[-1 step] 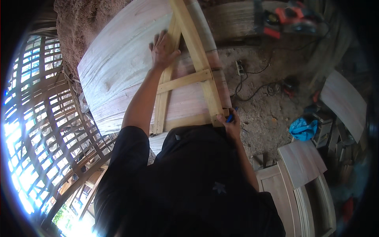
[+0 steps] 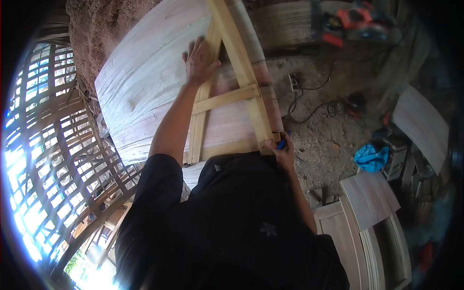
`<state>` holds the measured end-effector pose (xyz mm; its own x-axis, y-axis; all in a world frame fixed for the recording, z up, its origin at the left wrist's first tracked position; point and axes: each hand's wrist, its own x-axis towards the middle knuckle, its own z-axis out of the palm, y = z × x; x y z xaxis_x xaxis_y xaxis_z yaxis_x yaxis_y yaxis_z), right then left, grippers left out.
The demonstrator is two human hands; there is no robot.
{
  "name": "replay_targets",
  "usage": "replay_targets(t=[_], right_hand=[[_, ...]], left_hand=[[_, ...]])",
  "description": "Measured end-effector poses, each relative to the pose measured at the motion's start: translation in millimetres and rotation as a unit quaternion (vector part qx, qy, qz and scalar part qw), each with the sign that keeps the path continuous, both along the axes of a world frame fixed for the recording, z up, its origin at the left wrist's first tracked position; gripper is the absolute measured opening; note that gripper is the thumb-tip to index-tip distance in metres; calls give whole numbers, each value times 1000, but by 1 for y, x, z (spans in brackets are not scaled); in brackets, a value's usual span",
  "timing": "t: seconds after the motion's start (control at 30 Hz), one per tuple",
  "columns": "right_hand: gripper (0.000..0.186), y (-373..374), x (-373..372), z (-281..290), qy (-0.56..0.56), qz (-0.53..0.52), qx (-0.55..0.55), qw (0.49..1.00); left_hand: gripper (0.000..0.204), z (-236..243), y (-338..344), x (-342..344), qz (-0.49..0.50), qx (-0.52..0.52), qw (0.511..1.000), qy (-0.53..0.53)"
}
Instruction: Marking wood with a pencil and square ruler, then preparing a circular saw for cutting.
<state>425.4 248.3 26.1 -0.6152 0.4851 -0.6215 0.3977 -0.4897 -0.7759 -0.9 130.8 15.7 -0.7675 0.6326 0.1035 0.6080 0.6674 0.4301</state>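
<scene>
My left hand [image 2: 198, 65] presses with spread fingers on a pale wooden panel [image 2: 135, 92] and the edge of a yellowish batten frame [image 2: 239, 53] that lies on it. At the panel's near right corner, my right hand [image 2: 282, 150] holds a small blue object [image 2: 282, 144], perhaps a pen, with the thumb against the frame's corner. A crossbar [image 2: 224, 97] joins the frame's two long battens between my hands. The panel's near edge meets my dark-clothed body.
A red-and-black power tool [image 2: 353, 21] sits on a plank at upper right. A socket [image 2: 293, 83] and cables lie on the dirt floor [image 2: 314, 130]. A blue bag [image 2: 371, 157], loose boards [image 2: 369, 198] and a panelled door [image 2: 338, 241] stand right. A wooden lattice [image 2: 48, 135] fills the left.
</scene>
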Motion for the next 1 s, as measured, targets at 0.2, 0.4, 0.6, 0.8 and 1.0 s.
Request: replay_targets(t=[0.2,0.4,0.6,0.8,1.0], right_hand=[[56,0,0,2,2,-11,-20,1000],[54,-1,2,-8,13,-7,-29,999],[45,14,20,-29,3,-56,37,998],[60,111,-38,9,128,-164,295,933],[38,181,-248,84,274,-136,375,875]], left_hand=[[102,-2,-1,0,4,3,1000,8],[102,-1,0,2,13,-10,1000,9],[102,1,0,5,34,6,999,4],[101,7,1,9,47,-6,999,-11],[105,10,-1,9,39,-18,999,-26]])
